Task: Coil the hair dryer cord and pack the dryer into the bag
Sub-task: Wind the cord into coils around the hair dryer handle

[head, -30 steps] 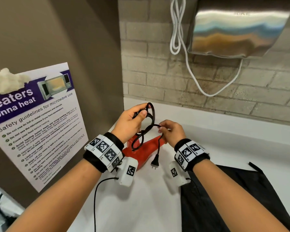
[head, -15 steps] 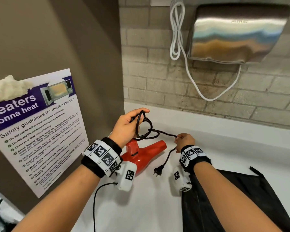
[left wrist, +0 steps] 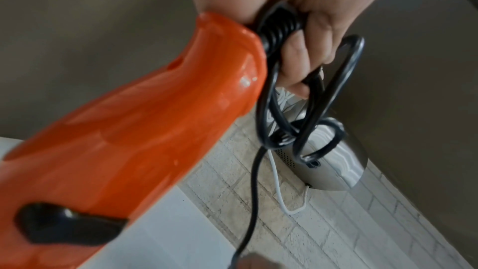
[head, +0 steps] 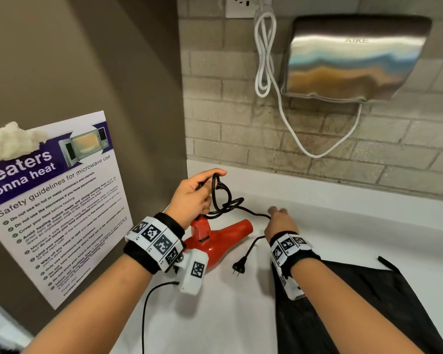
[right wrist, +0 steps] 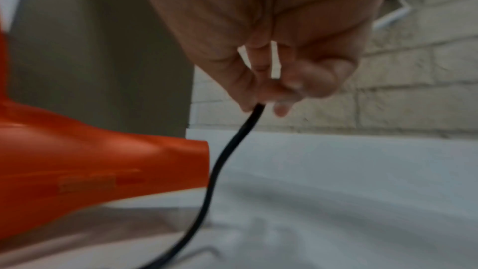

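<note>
Setting: white counter (head: 241,315) under me, in a corner between a brown side wall and a pale brick wall
Left grip: my left hand (head: 192,198) is curled round several loops of the black cord (head: 225,200), gathered at the butt of the handle; the ribbed strain relief sits against my fingers (left wrist: 294,64)
Right grip: my right hand (head: 280,223) pinches the loose run of cord between thumb and fingertips (right wrist: 282,107), out to the side of the loops; that view is blurred, so I judge it a light pinch and cannot be sure how firm
Dryer: the orange-red hair dryer (head: 215,241) lies on the counter below my left wrist, nozzle pointing toward my right hand
Free end: from my right pinch the cord drops to the plug (head: 238,269), which lies on the counter between the dryer and the bag
Bag: the black bag (head: 356,302) lies flat under my right forearm, near the dryer but apart from it
Progress: I judge the coiling partly done, a few loops in hand and one length plus the plug left to gather; packing not begun
Room: a steel hand dryer (head: 353,60) with a white cable (head: 264,60) hangs on the brick; a microwave safety poster (head: 56,200) is on the brown wall
</note>
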### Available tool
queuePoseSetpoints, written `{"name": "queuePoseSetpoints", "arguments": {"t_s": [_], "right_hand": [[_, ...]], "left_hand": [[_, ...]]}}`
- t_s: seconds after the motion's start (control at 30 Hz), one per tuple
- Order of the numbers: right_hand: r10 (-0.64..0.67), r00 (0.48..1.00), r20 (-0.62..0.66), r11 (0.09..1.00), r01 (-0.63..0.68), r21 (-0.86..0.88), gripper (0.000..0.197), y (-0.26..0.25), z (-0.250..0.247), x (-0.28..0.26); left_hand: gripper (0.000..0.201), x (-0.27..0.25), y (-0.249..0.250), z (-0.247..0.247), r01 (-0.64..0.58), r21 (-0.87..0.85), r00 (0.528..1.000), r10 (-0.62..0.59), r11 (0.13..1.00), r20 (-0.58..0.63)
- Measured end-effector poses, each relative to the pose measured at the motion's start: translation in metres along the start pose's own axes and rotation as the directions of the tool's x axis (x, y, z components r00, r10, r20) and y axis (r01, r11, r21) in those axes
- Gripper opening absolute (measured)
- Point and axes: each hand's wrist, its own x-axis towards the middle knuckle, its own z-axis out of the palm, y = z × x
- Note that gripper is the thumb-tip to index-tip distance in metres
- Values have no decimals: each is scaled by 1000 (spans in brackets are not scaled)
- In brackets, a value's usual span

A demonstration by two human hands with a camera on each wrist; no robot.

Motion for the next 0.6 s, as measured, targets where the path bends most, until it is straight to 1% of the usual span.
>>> {"name": "queuePoseSetpoints", "arguments": {"t_s": [0.03, 0.07, 0.1, 0.13, 0.17, 0.23, 0.27, 0.33, 0.37, 0.43, 0.47, 0.53, 0.6], "right_hand": [[-65, 998, -19, 997, 66, 42, 56, -5, -1, -5], [-152, 988, -29, 983, 155, 99, 60, -10, -3, -9], [-251, 967, -30, 950, 252, 184, 60, -18, -5, -12], [-347, 937, -32, 891, 340, 300, 57, -26, -5, -15], [-420, 907, -25, 816, 389, 428, 55, -34, -7, -18], [-506, 863, 5, 675, 392, 625, 51, -45, -10, -25], [-527, 850, 22, 631, 374, 680, 47, -49, -11, -28], [-536, 844, 15, 602, 370, 708, 37, -53, -11, -31], [-528, 849, -28, 600, 397, 694, 35, -55, -10, -32], [-487, 859, -160, 616, 467, 634, 38, -53, -4, -27], [-452, 870, -199, 635, 470, 613, 38, -51, -1, -24], [-357, 907, -223, 680, 416, 604, 29, -44, 1, -14], [-282, 929, -239, 711, 370, 599, 22, -38, 0, -8]], "left_hand": [[33, 0, 1, 0, -2, 9, 1000, 2, 1000, 3], [33, 1, 1, 1, -3, 19, 1000, 3, 1000, 7], [33, 1, 1, 1, -3, 23, 1000, 3, 1000, 18], [32, 2, 1, 2, -6, 24, 1000, 5, 1000, 29], [32, 2, 1, 3, -8, 19, 999, 7, 1000, 40], [34, 4, 0, 4, -9, 8, 999, 9, 1000, 51], [34, 4, -1, 5, -9, 8, 999, 9, 1000, 49], [32, 5, -1, 5, -12, 20, 999, 11, 1000, 40], [32, 6, 0, 5, -8, 23, 999, 8, 1000, 39], [30, 6, 1, 4, 12, 28, 999, -13, 1000, 45], [28, 5, 2, 3, 21, 32, 999, -23, 999, 48], [28, 2, 3, 1, 30, 44, 998, -32, 999, 59], [30, 0, 3, 2, 33, 57, 997, -37, 998, 72]]}}
